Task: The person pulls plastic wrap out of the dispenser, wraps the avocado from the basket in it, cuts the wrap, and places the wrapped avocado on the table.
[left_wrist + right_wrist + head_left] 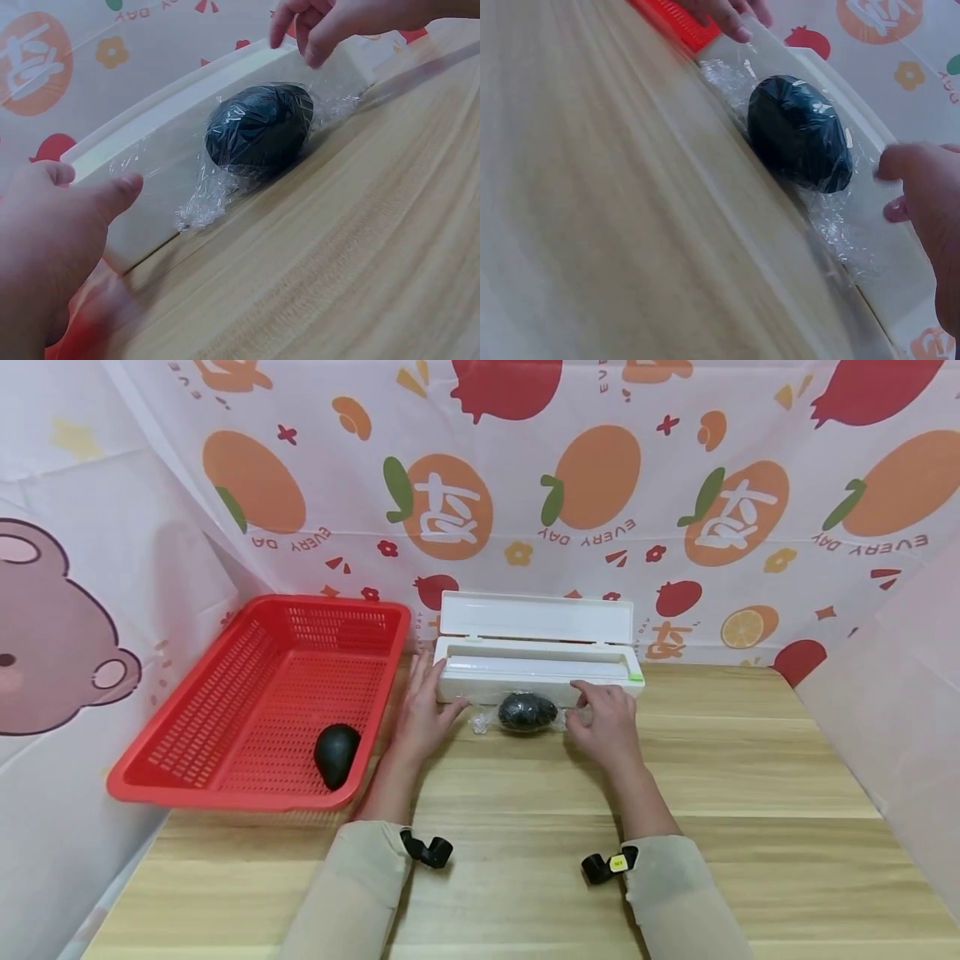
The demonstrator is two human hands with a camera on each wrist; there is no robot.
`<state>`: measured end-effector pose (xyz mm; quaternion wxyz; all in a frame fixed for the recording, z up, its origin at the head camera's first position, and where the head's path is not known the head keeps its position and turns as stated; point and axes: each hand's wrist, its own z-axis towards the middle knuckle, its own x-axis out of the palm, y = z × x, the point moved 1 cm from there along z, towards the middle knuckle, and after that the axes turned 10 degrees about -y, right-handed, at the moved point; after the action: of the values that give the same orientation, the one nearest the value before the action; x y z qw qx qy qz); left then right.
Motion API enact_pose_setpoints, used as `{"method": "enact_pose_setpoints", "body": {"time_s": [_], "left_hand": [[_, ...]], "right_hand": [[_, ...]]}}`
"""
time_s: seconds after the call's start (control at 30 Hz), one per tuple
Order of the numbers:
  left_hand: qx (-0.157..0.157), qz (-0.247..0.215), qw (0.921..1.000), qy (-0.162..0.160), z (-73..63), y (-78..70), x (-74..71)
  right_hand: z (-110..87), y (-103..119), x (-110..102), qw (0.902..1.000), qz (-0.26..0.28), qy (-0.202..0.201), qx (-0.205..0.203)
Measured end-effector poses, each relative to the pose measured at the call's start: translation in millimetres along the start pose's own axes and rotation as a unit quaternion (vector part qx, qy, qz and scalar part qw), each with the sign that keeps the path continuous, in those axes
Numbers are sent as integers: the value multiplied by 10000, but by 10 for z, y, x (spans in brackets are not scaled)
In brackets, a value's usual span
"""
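A dark avocado wrapped in clear plastic film lies on the table against the front of a long white cling film box. The film bunches out at both ends of the avocado. My left hand is at the box's left end, its thumb extended along the front face. Over by the right front of the box is my right hand, thumb and fingers apart, with nothing visible between them. In the right wrist view the wrapped avocado lies beside the right hand, not touched by it.
The box's white lid stands raised at the back, and a white film roll lies inside. At the left, a red plastic basket holds an unwrapped avocado. A fruit-print cloth hangs behind the wooden table.
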<state>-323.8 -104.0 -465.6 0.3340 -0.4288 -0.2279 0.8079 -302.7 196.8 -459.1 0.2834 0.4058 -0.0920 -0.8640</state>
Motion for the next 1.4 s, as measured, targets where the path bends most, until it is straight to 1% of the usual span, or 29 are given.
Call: {"method": "enact_pose_setpoints", "body": {"time_s": [0.07,0.17,0.3,0.37,0.4,0.47,0.53,0.57,0.6,0.63,0.67,0.7,0.73,0.83,0.9,0.93,1.0,1.17,1.3,1.4], "left_hand": [[-44,12,10000,31,-12,10,3],[-89,-20,9999,101,-28,22,5],[-100,-17,9998,151,-46,19,-7],[15,40,10000,29,-57,-1,-19],[134,58,9998,-115,-63,-23,-26],[551,28,9971,-515,-67,-104,-19],[1121,-58,9900,-859,-75,-221,5],[1438,-77,9848,-969,-80,-290,29],[1716,-78,9802,-985,-87,-359,60],[1958,-25,9763,-920,-98,-424,97],[2131,64,9740,-770,-109,-482,142],[2267,142,9721,-588,-121,-531,188],[2341,228,9712,-388,-135,-570,233],[2379,448,9701,172,-183,-639,349],[2365,456,9697,415,-205,-663,402],[2376,459,9691,477,-224,-658,419],[2402,442,9684,514,-244,-657,440],[2394,444,9691,403,-263,-651,448],[2365,373,9700,415,-280,-642,445],[2319,292,9713,433,-284,-641,437]], "right_hand": [[-10,11,11,9995,-151,286,73],[-29,36,36,9978,-315,584,25],[-46,61,67,9975,-323,631,-72],[-55,64,84,9980,-267,564,-101],[-58,65,92,9983,-210,526,-108],[-57,58,101,9988,-110,458,-152],[-56,55,109,9990,2,400,-190],[-55,56,111,9991,39,365,-216],[-55,56,116,9992,67,320,-251],[-56,60,118,9992,106,275,-284],[-56,61,122,9992,121,232,-315],[-56,65,124,9991,159,192,-346],[-58,67,126,9990,202,156,-374],[-56,76,123,9981,421,75,-442],[-44,75,118,9973,552,22,-484],[-52,77,126,9970,597,5,-485],[-52,80,134,9969,602,-20,-511],[-30,112,138,9962,577,87,-649],[-43,145,167,9941,685,301,-783],[-45,172,177,9918,837,266,-925]]}}
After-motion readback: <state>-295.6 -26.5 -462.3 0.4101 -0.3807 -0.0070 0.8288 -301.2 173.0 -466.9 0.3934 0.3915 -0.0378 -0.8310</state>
